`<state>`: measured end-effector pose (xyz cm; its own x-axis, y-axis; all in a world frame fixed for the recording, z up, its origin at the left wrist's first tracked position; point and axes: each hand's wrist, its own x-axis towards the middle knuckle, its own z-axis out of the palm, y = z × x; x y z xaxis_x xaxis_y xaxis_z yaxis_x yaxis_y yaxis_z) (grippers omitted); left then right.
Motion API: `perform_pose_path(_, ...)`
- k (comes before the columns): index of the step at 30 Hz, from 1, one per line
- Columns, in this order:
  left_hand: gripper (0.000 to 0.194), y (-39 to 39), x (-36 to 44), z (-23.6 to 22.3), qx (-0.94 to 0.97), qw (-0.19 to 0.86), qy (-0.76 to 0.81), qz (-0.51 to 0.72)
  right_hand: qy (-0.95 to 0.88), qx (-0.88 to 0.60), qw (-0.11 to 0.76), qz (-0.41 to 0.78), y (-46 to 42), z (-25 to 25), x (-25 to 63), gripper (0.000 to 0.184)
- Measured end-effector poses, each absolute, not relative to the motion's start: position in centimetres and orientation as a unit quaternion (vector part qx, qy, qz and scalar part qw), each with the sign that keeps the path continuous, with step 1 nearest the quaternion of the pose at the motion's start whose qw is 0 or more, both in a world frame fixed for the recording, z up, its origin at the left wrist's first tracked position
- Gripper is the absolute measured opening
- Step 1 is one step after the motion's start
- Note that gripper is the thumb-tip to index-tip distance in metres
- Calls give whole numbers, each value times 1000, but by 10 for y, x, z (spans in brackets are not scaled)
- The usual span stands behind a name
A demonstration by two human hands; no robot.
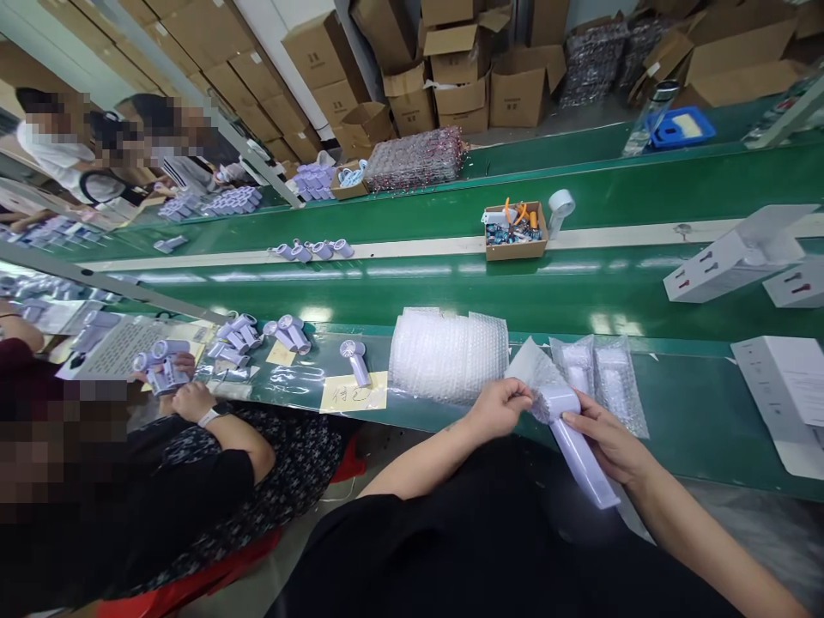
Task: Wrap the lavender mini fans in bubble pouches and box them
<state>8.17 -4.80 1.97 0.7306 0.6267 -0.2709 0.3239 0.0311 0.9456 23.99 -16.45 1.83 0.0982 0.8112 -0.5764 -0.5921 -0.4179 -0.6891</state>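
Note:
My right hand (608, 436) is wrapped round a lavender handheld fan (584, 463), near its head; the handle slants down toward my body. Fingers of my left hand (499, 410) are pinched at the edge of a clear bubble-wrap bag (534, 364), whose mouth lies against the fan's head. How far the head is inside the bag, I cannot tell. Just beyond my right hand lie two fans in bubble wrap, a nearer wrapped fan (618, 382) and a farther wrapped fan (578, 365). A stack of bubble-wrap bags (449, 356) lies left of my hands.
One unwrapped fan (359, 362) rests by a yellow paper (341, 394). At left a co-worker's hands (193, 402) hold fans. White boxes (727, 257) stand at right. Across the green belt (412, 292) sit a small parts carton (515, 245) and a tape roll (561, 204).

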Motion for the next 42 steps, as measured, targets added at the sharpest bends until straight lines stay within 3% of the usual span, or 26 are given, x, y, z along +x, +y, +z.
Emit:
perform_pose_path(3, 8, -50, 81, 22, 770, 569, 246, 148, -90, -546, 516, 654, -162, 12, 233, 37)
perform_pose_path(5, 8, -47, 86, 17, 762, 571, 266, 152, -75, -558, 518, 644, -161, 11, 230, 38)
perform_pose_path(9, 9, -36, 100, 3, 628, 623, 426, 188, -91, -559, 536, 627, -158, 18, 236, 60)
perform_pose_path(12, 9, -31, 104, 4, 654, 595, 419, 205, -122, -567, 509, 636, -153, 23, 246, 78)
perform_pose_path(16, 9, -30, 103, 20, 739, 524, 374, 198, -141, -540, 473, 682, -151, 18, 253, 59)
perform_pose_path(23, 13, -41, 104, 30, 808, 469, 311, 176, -46, -481, 566, 668, -158, 1, 240, 42)
perform_pose_path(27, 42, -46, 101, 21, 802, 476, 337, 129, -58, -517, 581, 626, -159, 1, 238, 51)
perform_pose_path(31, 13, -38, 108, 11, 743, 533, 391, 103, -107, -547, 554, 618, -156, 3, 244, 58)
perform_pose_path(34, 12, -39, 116, 8, 764, 497, 395, 113, -126, -547, 527, 639, -156, 3, 245, 55)
perform_pose_path(39, 16, -56, 115, 13, 916, 319, 181, 161, -125, -550, 550, 616, -158, 0, 240, 55)
perform_pose_path(42, 16, -59, 102, 11, 944, 291, 69, 137, -101, -522, 576, 621, -161, -1, 239, 56)
